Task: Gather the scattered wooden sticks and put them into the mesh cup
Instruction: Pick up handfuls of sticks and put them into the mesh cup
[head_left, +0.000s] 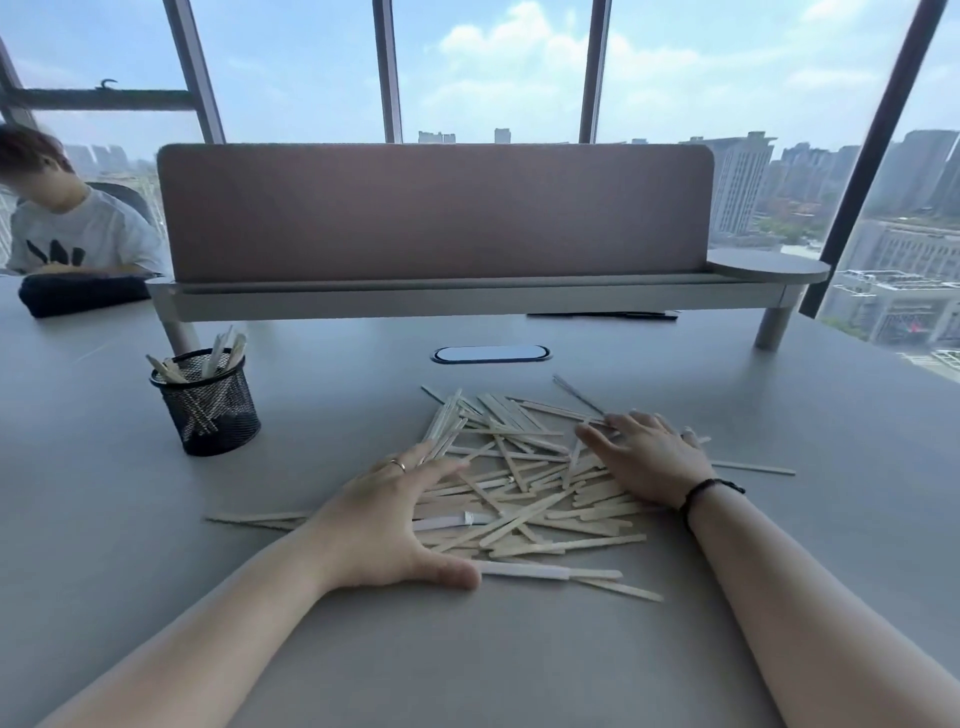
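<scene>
A grey table (779, 519) bears a loose heap of wooden sticks (519, 483) (no readable writing anywhere). The left hand (384, 525) and right hand (649, 457) lie spread flat on the heap's sides. The mesh cup (210, 402), holding some sticks, stands far-left.

No readable text, label or number anywhere — nothing legible.
</scene>
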